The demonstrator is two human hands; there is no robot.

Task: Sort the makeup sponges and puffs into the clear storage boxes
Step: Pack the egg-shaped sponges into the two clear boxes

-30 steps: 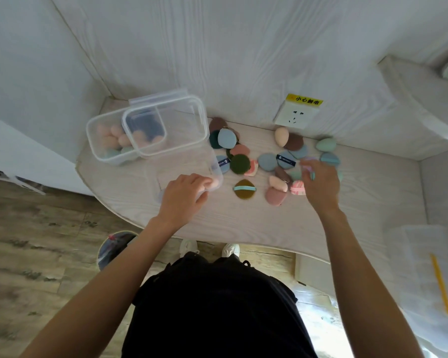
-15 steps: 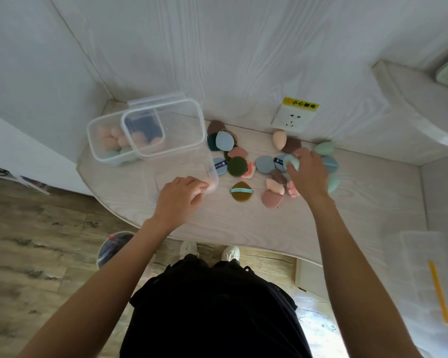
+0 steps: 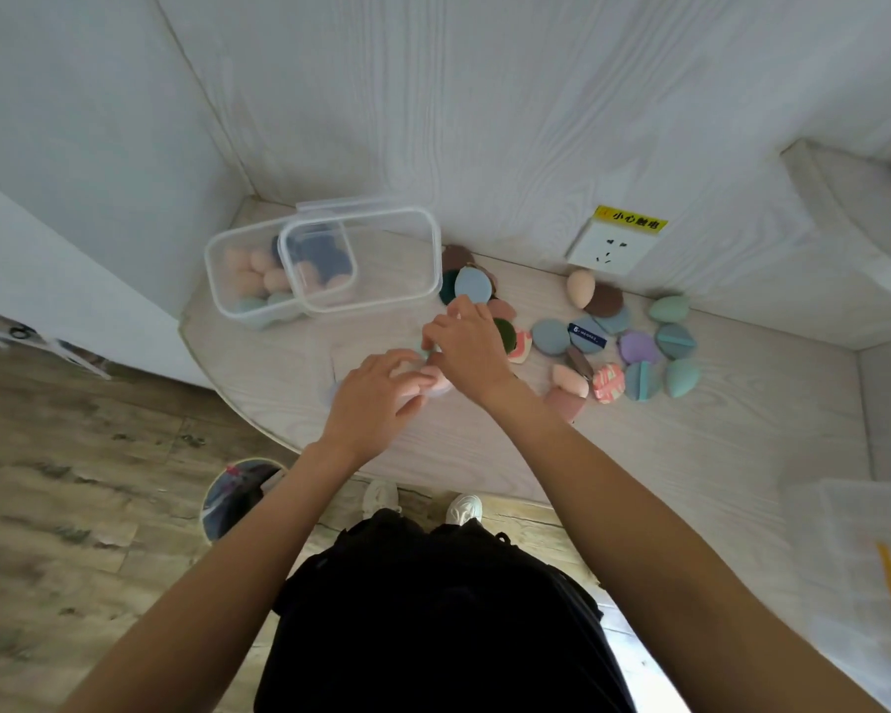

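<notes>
White desk: right hand (image 3: 471, 347) has crossed to left hand (image 3: 376, 396), fingers curled, grips unclear.

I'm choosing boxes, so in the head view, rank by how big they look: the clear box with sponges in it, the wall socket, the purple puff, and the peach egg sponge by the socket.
1. clear box
2. wall socket
3. purple puff and peach egg sponge: too alike to rank.

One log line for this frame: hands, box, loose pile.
left hand on near clear box | right hand over box | loose puffs on table
</notes>
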